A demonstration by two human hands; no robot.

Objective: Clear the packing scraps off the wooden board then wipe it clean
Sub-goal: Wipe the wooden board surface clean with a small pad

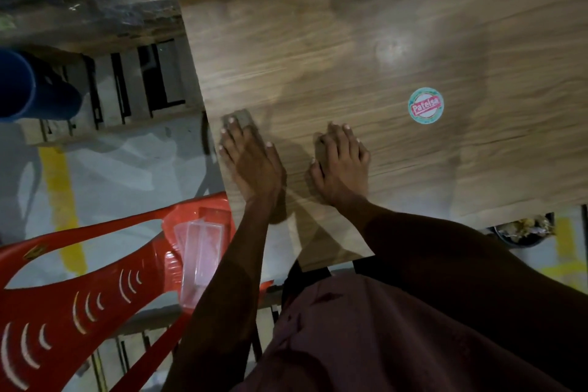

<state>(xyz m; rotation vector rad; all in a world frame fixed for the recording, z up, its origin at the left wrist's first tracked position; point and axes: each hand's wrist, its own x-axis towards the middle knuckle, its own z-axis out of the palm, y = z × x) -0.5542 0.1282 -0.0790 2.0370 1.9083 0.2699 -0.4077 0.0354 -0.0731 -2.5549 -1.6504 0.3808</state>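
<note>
The left hand (251, 162) is lying flat, fingers straight, pressing a small grey scrap (239, 119) near the wooden board's (350, 41) left edge; the scrap is poking out just beyond the fingertips, and that edge is the short way off. The right hand (342, 165) is curling over a second scrap (321, 149), just right of the first; a round sticker (425, 105) is sitting further right; a red chair (79, 280) is standing left of the board, over grey floor.
</note>
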